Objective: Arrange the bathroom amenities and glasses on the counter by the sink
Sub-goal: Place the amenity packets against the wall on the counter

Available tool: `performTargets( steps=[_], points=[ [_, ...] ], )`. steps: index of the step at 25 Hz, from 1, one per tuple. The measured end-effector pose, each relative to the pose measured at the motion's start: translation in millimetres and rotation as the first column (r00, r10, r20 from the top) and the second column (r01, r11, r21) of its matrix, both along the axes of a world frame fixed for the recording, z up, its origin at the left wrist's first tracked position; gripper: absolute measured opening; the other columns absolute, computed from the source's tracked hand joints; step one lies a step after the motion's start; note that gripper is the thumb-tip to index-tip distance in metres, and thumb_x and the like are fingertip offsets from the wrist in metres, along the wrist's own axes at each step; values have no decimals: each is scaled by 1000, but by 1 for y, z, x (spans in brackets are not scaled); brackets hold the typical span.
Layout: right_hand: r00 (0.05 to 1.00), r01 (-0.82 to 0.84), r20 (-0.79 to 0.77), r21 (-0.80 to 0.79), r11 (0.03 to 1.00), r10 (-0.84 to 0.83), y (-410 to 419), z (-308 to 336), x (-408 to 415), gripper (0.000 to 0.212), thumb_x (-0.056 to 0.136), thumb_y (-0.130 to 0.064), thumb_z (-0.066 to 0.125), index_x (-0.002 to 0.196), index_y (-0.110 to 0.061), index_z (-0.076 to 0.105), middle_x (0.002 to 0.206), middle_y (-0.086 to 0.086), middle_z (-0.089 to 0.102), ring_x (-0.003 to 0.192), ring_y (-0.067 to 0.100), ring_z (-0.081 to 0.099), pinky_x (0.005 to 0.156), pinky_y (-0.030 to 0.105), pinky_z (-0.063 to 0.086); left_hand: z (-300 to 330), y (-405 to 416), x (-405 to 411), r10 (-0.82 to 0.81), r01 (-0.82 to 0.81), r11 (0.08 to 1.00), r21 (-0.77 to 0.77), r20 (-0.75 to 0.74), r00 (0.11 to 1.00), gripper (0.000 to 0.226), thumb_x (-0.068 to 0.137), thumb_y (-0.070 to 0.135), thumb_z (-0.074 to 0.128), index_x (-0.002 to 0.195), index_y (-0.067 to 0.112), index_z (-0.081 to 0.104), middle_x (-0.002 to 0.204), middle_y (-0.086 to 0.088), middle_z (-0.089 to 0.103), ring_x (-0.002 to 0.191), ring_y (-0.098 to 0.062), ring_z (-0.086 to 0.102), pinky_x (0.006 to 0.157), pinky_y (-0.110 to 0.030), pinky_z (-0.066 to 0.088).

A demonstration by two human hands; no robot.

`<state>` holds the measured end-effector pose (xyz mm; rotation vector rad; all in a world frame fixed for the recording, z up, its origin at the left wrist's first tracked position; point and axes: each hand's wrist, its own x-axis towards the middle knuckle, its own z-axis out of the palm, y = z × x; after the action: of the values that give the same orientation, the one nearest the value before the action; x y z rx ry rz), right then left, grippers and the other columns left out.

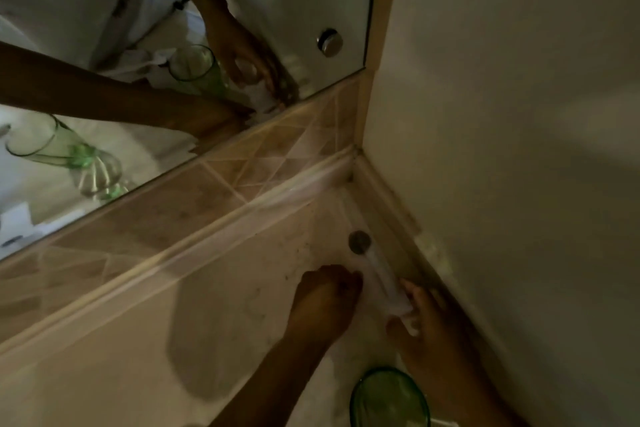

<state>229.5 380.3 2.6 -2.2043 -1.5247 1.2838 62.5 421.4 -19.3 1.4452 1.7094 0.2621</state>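
Setting a small white tube [382, 279] flat in the counter [173, 340] corner, my left hand [323, 295] and right hand [424, 319] both pinch it. One green glass [389, 399] stands near; I judge more arranging remains.

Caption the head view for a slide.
Both hands, left and right, position a small white tube near the counter corner, beside a green glass.

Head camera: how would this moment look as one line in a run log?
left hand beside white tube | right hand grip on white tube | tube lying on counter near corner | green glass upright, near edge
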Motion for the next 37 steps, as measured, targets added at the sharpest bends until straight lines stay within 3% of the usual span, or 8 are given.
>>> performTargets(
  steps=[3, 5, 8, 12, 20, 31, 34, 37],
  points=[
    [973, -169, 168, 68, 983, 156, -7, 3, 1, 57, 86, -38, 64, 140, -26, 49, 147, -7, 39, 129, 15, 46, 103, 26, 38, -3, 2, -17, -159, 259, 902, 347, -290, 944, 16, 90, 14, 65, 104, 15, 73, 103, -4, 71, 94, -20, 65, 82, -28, 54],
    [958, -240, 177, 69, 968, 225, -4, 6, -3, 53, 88, -43, 57, 138, -25, 52, 147, -10, 40, 131, 13, 42, 107, 26, 37, -13, 9, -28, -261, 449, 790, 418, -433, 863, 42, 77, 8, 74, 118, 13, 69, 124, -11, 67, 117, -32, 62, 96, -44, 54],
    [955, -289, 92, 80, 954, 282, 12, 11, -10, 57, 88, -56, 36, 134, -31, 56, 137, -20, 46, 127, 7, 42, 108, 21, 33, -19, 27, -39, -406, 598, 732, 327, -495, 768, 50, 90, 30, 61, 139, 20, 55, 151, -9, 48, 144, -34, 37, 115, -55, 35],
    [967, -249, -41, 87, 965, 253, 34, 13, -17, 37, 98, -46, 46, 126, -30, 63, 125, -19, 56, 124, 5, 48, 106, 20, 37, -26, 37, -42, -486, 675, 691, 258, -526, 698, 51, 99, 48, 40, 146, 28, 45, 159, -6, 37, 151, -32, 23, 118, -57, 27],
    [972, -234, 47, 67, 970, 231, 33, 5, -21, 92, 67, -77, 13, 141, -34, 49, 153, -13, 37, 139, 9, 24, 114, 22, 18, -30, 43, -28, -505, 639, 743, 200, -460, 730, 63, 99, 60, 14, 156, 31, 19, 167, -6, 13, 155, -28, 1, 123, -52, 14],
    [982, -180, -28, 137, 974, 186, 15, 11, -4, 43, 93, -48, 54, 133, -33, 57, 152, -16, 38, 139, 4, 33, 110, 19, 26, -5, 30, -19, -458, 541, 832, 123, -399, 795, 63, 102, 57, 20, 157, 34, 2, 167, 2, -11, 153, -19, -18, 125, -47, 0],
    [991, -95, -82, 92, 991, 103, -10, 28, 22, 34, 93, -40, 59, 125, -31, 62, 143, -14, 46, 127, 10, 50, 108, 32, 42, 21, 2, -23, -311, 376, 918, 128, -359, 880, 61, 102, 55, 21, 157, 31, 10, 168, 3, 3, 154, -18, -2, 126, -39, 2],
    [984, -50, -170, 55, 997, 59, -60, 51, 49, 21, 94, -32, 61, 114, -34, 65, 126, -17, 57, 103, -1, 59, 85, 14, 46, 36, -66, -29, -14, 62, 964, 259, -184, 983, 51, 102, 42, 35, 145, 16, 44, 149, -11, 47, 138, -30, 42, 116, -40, 34]
  ],
)
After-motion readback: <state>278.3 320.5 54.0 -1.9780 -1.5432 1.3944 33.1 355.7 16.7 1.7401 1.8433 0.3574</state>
